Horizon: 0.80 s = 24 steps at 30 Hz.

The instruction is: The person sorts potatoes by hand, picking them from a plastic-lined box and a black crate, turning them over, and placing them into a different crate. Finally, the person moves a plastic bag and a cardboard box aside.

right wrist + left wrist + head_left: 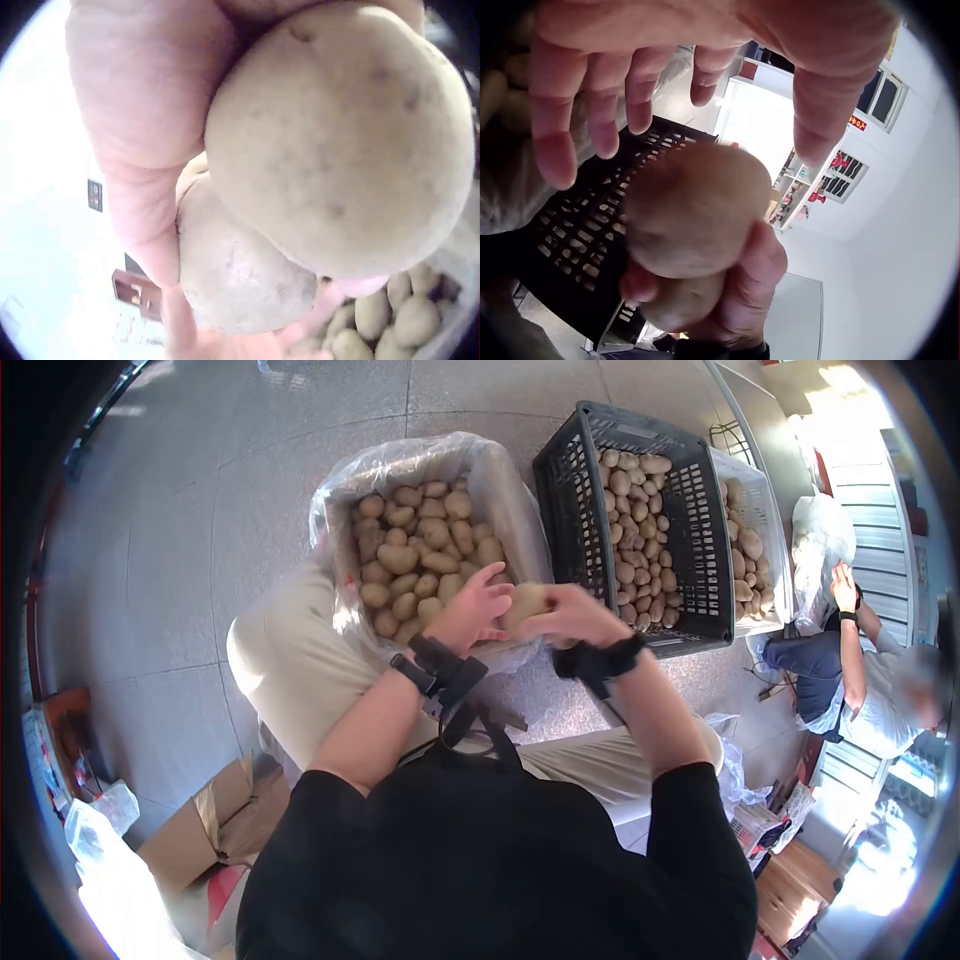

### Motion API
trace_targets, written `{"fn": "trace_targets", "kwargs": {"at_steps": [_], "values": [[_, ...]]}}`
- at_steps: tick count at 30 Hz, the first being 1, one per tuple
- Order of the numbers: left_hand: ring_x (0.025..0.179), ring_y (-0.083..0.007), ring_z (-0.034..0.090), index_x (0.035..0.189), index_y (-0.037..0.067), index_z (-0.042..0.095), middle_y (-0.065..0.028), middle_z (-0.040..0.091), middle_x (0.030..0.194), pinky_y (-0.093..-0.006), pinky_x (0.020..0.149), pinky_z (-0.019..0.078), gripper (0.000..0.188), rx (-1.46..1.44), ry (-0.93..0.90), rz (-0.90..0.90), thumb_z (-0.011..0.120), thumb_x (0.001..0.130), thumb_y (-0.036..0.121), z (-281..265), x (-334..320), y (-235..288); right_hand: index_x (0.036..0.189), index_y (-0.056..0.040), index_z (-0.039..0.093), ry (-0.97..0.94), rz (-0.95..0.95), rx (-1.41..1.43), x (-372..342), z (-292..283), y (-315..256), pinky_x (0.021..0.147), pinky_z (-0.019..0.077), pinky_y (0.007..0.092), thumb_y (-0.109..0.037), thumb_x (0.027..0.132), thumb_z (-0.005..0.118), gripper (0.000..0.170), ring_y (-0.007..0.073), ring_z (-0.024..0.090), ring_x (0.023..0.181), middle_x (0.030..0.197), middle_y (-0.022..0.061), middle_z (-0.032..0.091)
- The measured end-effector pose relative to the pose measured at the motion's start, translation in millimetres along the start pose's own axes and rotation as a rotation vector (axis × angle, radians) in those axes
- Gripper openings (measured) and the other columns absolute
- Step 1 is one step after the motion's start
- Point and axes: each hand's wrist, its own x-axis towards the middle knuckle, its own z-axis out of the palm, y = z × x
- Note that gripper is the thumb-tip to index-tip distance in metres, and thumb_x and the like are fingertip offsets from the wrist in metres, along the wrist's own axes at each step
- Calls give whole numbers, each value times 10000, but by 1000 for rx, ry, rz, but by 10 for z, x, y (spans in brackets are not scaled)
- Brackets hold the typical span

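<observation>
My right hand (582,616) grips two pale potatoes pressed together, a larger one (345,142) and a second (240,262) with dusty skin. In the left wrist view the larger potato (697,202) faces my left palm, with the other potato (681,306) under it between right thumb and fingers. My left hand (470,612) is beside them, fingers spread and apart from the potatoes in its wrist view. Both hands are over the near right side of a plastic-lined container (515,500) heaped with potatoes (400,558).
Right of the lined container stands a black slatted crate (705,540) holding smaller potatoes (635,530). A white crate (775,525) with more potatoes adjoins it. Another person (860,680) sits at the far right by a white bag (822,540). A cardboard box (210,825) lies at the lower left.
</observation>
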Motion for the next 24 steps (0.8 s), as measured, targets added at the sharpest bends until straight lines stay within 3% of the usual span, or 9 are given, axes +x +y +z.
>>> {"fn": "trace_targets", "kwargs": {"at_steps": [2, 4, 6, 8, 11, 13, 16, 19, 24], "values": [[824, -139, 554, 1225, 66, 414, -64, 556, 963, -281, 716, 473, 451, 83, -62, 25, 577, 825, 194, -100, -37, -114, 909, -2, 611, 17, -7, 34, 192, 306, 211, 534, 441, 216, -199, 727, 652, 272, 94, 542, 598, 736, 38, 599], [713, -146, 582, 1083, 32, 499, -73, 580, 868, -291, 633, 494, 368, 2, 92, 49, 607, 795, 233, -293, 61, -333, 890, 4, 596, 120, -2, 242, 285, 456, 297, 568, 462, 228, -143, 773, 612, 189, 107, 558, 625, 739, 43, 584], [703, -164, 591, 1009, 16, 525, -87, 581, 874, -317, 604, 502, 320, -263, 183, -113, 611, 780, 222, -398, -8, -285, 920, 7, 556, 168, -26, 793, 298, 446, 338, 676, 485, 298, -151, 842, 528, 179, 191, 574, 734, 803, 87, 569], [720, -183, 595, 1030, 24, 503, -103, 574, 911, -334, 613, 506, 329, -295, 84, -147, 598, 773, 205, -419, -48, -267, 951, 7, 530, 115, -104, 1395, 315, 446, 478, 730, 483, 339, -164, 865, 494, 195, 233, 571, 804, 852, 105, 561], [724, -205, 598, 1099, 56, 457, -124, 541, 989, -359, 628, 512, 370, -287, 45, -190, 571, 767, 172, -295, -186, -209, 993, -13, 510, 442, -309, 854, 462, 612, 735, 778, 467, 358, -174, 874, 480, 202, 248, 549, 901, 972, 112, 536], [756, -223, 590, 1150, 73, 409, -132, 516, 1030, -363, 636, 514, 419, -302, 36, -150, 559, 767, 152, -221, -275, -171, 1054, -25, 503, 498, -221, 908, 372, 774, 451, 794, 456, 337, -157, 877, 460, 225, 211, 538, 946, 1043, 95, 518], [852, -245, 565, 1204, 85, 345, -135, 489, 1060, -355, 657, 512, 483, -373, -44, -50, 550, 770, 135, -217, -255, -175, 1131, -27, 482, 352, -186, 519, 234, 1032, 131, 827, 424, 312, -171, 887, 439, 286, 154, 504, 980, 1060, 63, 514], [901, -244, 544, 1216, 114, 343, -119, 482, 1062, -375, 700, 504, 488, -421, -106, -68, 546, 773, 134, -432, -169, -256, 1178, -35, 467, 364, -395, 385, 404, 1225, 370, 850, 391, 295, -212, 895, 434, 335, 118, 470, 996, 1065, 36, 511], [860, -258, 566, 1238, 107, 334, -122, 481, 1040, -385, 651, 508, 529, -370, 116, -4, 567, 764, 132, -642, 136, -445, 1174, -40, 469, 394, -167, 450, 277, 1250, 511, 827, 387, 284, -247, 892, 451, 350, 111, 463, 1001, 1048, 32, 521]]}}
